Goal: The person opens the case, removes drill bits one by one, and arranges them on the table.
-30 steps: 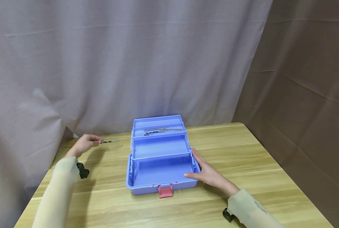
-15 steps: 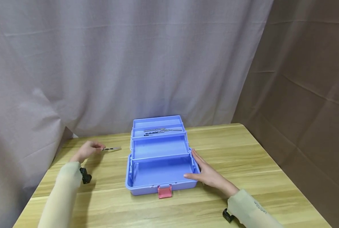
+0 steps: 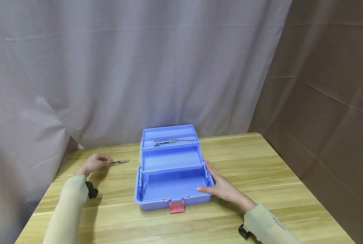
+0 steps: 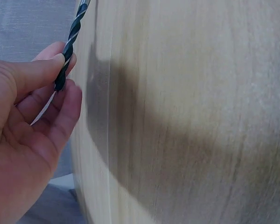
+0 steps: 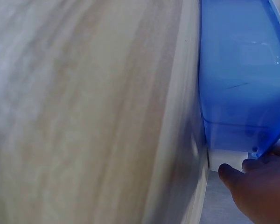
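My left hand (image 3: 92, 164) pinches a drill bit (image 3: 119, 162) between thumb and fingertips, left of the toolbox. In the left wrist view the drill bit (image 4: 71, 42) shows a dark spiral flute with a bright edge, its fluted end between the fingers. The blue plastic toolbox (image 3: 154, 204) stands open, its trays fanned out in steps. Several drill bits (image 3: 165, 143) lie in one of the upper trays. My right hand (image 3: 225, 186) rests against the toolbox's front right corner, fingers along the side and thumb stretched over the rim. In the right wrist view its fingertips are beside the blue wall (image 5: 242, 70).
A red latch (image 3: 176, 206) hangs at the toolbox's front. The middle tray (image 3: 172, 158) and the deep bottom compartment (image 3: 175, 184) hold nothing visible. Under everything is a wooden table (image 3: 260, 169), with a grey curtain (image 3: 169, 67) behind and a brown one (image 3: 331, 101) at right.
The left hand has come nearer to the table's front with the drill bit and moved slightly right. The right hand has stayed at the toolbox corner.
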A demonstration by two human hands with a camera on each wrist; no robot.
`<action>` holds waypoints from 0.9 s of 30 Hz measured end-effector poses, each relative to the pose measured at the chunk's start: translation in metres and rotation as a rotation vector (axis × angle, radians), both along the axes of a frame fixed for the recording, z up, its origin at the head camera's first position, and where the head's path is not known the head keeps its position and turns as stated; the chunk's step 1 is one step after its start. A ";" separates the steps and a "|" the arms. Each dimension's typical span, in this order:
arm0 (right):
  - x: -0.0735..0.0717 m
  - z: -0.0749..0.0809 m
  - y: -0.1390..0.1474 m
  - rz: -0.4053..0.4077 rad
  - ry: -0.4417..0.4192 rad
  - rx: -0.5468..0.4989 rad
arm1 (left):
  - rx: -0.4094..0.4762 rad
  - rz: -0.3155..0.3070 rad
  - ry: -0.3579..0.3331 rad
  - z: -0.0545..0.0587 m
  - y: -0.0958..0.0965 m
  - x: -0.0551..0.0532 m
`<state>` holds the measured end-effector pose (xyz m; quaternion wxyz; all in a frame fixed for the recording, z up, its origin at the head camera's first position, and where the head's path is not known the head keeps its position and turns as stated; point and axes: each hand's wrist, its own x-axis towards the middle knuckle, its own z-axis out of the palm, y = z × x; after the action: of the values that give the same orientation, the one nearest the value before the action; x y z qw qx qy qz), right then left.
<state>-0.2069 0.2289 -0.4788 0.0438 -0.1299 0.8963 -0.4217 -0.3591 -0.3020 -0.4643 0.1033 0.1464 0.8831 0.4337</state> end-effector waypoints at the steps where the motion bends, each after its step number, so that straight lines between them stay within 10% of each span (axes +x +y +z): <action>1: 0.000 0.000 0.000 0.000 0.000 -0.003 | -0.001 0.005 0.000 0.000 0.000 0.000; 27: 0.000 -0.002 0.000 0.003 0.001 -0.029 | 0.013 0.044 0.073 -0.015 0.001 -0.007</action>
<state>-0.2069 0.2288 -0.4803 0.0424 -0.1321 0.8899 -0.4344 -0.3659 -0.3010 -0.4796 0.0603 0.1434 0.8865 0.4359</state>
